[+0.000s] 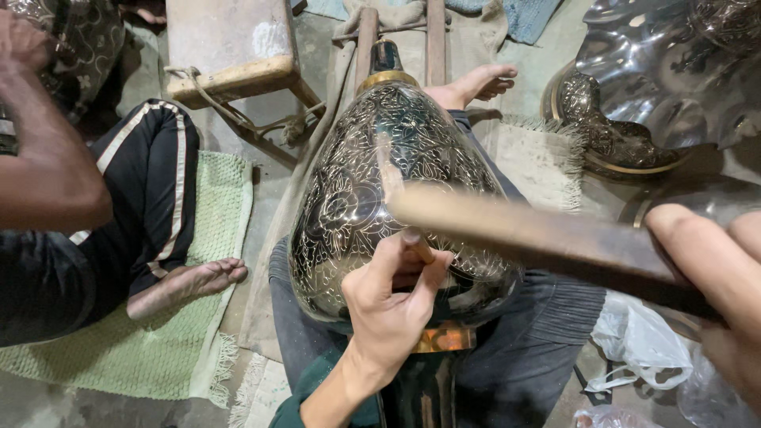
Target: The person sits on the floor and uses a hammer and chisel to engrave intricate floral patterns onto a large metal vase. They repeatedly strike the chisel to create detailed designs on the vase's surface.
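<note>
Blurred right hand (pixel 717 277) grips a wooden mallet (pixel 539 238); left hand (pixel 392 305) pinches a small chisel (pixel 418 247) against the dark, bulbous vase (pixel 372 182), engraved with silvery floral scrollwork, gold-banded neck.

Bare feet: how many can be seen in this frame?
2. One bare foot rests on the green mat at left, a co-worker's; another lies past the engraved vase at top. Others may be hidden.

We've got open floor left of the engraved vase (pixel 396 198); co-worker's leg (pixel 154 198) blocks further left, metal pieces (pixel 634 119) crowd its right.
</note>
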